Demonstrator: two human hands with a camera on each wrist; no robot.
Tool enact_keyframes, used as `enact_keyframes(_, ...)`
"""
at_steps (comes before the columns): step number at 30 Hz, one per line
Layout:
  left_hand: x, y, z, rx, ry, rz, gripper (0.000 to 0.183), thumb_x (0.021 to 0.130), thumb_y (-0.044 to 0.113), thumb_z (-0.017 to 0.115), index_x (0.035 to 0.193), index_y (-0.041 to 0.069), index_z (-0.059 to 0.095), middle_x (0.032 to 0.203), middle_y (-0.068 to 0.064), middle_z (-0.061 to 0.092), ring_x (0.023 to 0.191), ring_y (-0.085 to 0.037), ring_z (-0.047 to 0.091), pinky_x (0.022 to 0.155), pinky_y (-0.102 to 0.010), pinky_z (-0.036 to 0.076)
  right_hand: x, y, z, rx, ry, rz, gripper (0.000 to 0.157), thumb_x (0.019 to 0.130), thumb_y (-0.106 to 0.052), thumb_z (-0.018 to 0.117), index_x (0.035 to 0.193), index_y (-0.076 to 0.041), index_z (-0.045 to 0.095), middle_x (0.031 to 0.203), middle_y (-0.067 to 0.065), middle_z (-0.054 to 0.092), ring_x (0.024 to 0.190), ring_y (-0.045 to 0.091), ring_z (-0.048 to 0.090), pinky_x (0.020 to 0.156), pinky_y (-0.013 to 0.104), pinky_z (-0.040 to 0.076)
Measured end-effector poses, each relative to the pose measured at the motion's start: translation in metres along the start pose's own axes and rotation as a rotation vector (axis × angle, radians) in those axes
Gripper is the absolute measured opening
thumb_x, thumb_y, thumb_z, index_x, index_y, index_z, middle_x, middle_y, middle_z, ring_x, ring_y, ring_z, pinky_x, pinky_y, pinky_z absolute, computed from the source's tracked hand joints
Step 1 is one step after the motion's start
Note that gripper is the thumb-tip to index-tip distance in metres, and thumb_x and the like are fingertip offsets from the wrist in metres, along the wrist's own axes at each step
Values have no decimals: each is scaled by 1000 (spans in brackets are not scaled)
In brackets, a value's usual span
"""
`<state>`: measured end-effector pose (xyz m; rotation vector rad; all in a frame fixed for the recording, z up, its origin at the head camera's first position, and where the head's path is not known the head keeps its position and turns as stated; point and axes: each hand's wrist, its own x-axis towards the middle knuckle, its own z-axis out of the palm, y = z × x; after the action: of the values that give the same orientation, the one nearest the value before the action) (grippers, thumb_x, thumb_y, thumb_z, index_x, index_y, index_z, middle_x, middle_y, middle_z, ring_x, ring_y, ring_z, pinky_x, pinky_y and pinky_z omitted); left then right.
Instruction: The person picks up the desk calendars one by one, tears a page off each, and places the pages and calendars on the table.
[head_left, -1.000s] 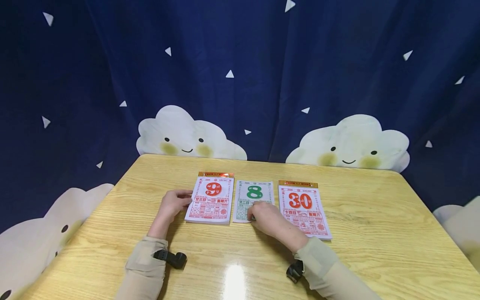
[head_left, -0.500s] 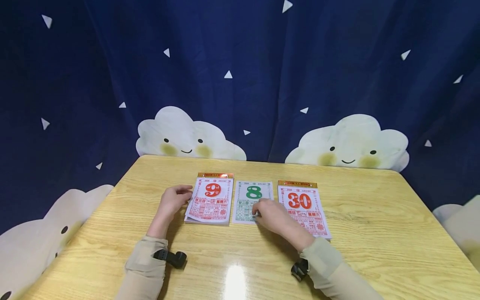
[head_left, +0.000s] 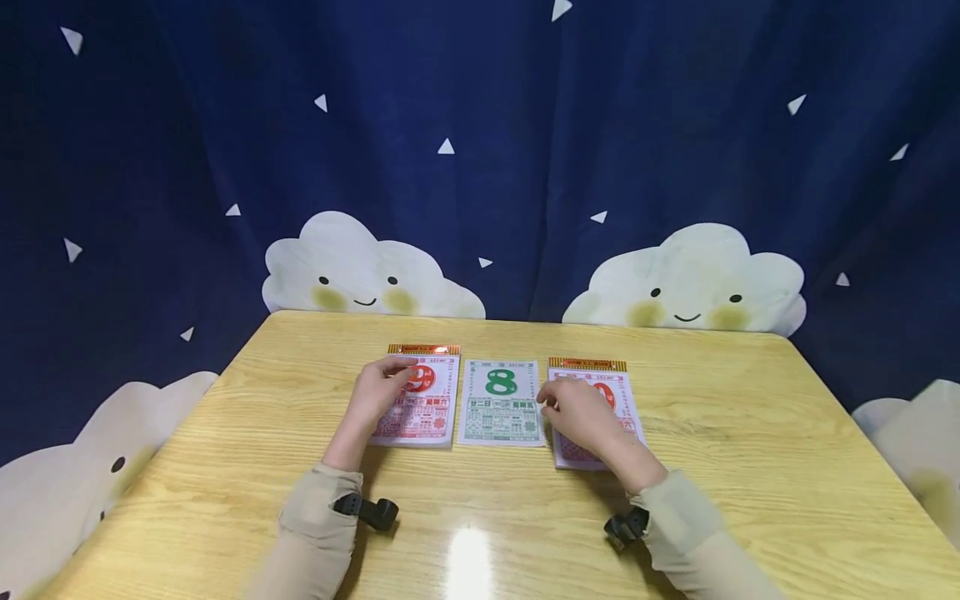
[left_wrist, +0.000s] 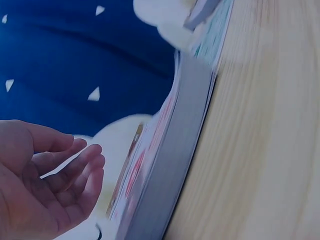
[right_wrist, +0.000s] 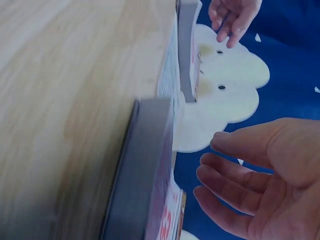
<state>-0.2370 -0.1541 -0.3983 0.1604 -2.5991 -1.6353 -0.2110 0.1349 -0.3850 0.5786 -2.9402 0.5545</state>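
Observation:
Three printed paper items lie in a row in the head view. On the left is a thick tear-off calendar (head_left: 438, 425) with a red 9, in the middle a thin calendar page (head_left: 500, 417) with a green 8, and on the right another tear-off calendar (head_left: 628, 417), its red number partly covered. My left hand (head_left: 378, 390) hovers over the left calendar, fingers loosely bent with nothing in them. Over the right calendar is my right hand (head_left: 581, 408), relaxed, fingertips near the green page's right edge. Both wrist views show a gap between each hand (left_wrist: 55, 185) and its pad.
The wooden table (head_left: 750, 483) carries all three items. Behind it hangs a dark blue curtain (head_left: 510, 100) with white triangles and smiling clouds. A black wrist strap with a camera (head_left: 375, 511) is on each sleeve.
My left hand moves from the left calendar's edge to above it. My right hand leaves the green page and shifts right over the right calendar. The left calendar's lifted bottom corner lies lower now.

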Motion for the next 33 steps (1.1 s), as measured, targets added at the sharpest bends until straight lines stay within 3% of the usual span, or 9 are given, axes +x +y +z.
enact_keyframes(8, -4, 12, 33, 46, -43, 95, 25, 85, 12, 58, 107, 5, 66, 92, -11, 67, 78, -22, 61, 61, -22, 47, -6, 22, -11, 17, 32, 52, 13, 78, -10, 65, 90, -6, 69, 79, 2, 66, 73, 15, 60, 66, 34, 50)
enact_keyframes(12, -5, 16, 43, 56, -48, 109, 24, 85, 12, 59, 106, 4, 67, 91, -9, 66, 77, -18, 61, 61, -22, 48, -10, 31, -15, 45, 38, 73, 14, 79, -12, 66, 91, -6, 69, 78, 1, 65, 71, 14, 59, 65, 33, 48)
enact_keyframes(19, -7, 21, 56, 53, -99, 146, 25, 83, 10, 60, 106, 2, 66, 88, -10, 66, 73, -23, 64, 56, -20, 48, -16, 46, -23, 63, 36, 123, 14, 80, -13, 65, 92, -6, 68, 78, 2, 64, 69, 14, 56, 61, 32, 45)
enact_keyframes(27, -13, 30, 69, 5, -185, 124, 28, 85, 10, 58, 110, 0, 63, 88, -11, 63, 73, -30, 63, 56, -24, 51, -22, 61, -32, 81, 50, 204, 23, 81, -15, 63, 99, -1, 66, 82, 7, 66, 72, 19, 59, 60, 32, 46)
enact_keyframes(33, -14, 36, 78, -100, -279, 79, 33, 86, 8, 55, 117, -2, 58, 93, -16, 60, 82, -36, 62, 68, -37, 55, -27, 71, -35, 71, 38, 253, 29, 81, -15, 63, 102, 5, 63, 85, 13, 65, 78, 25, 60, 66, 39, 47)
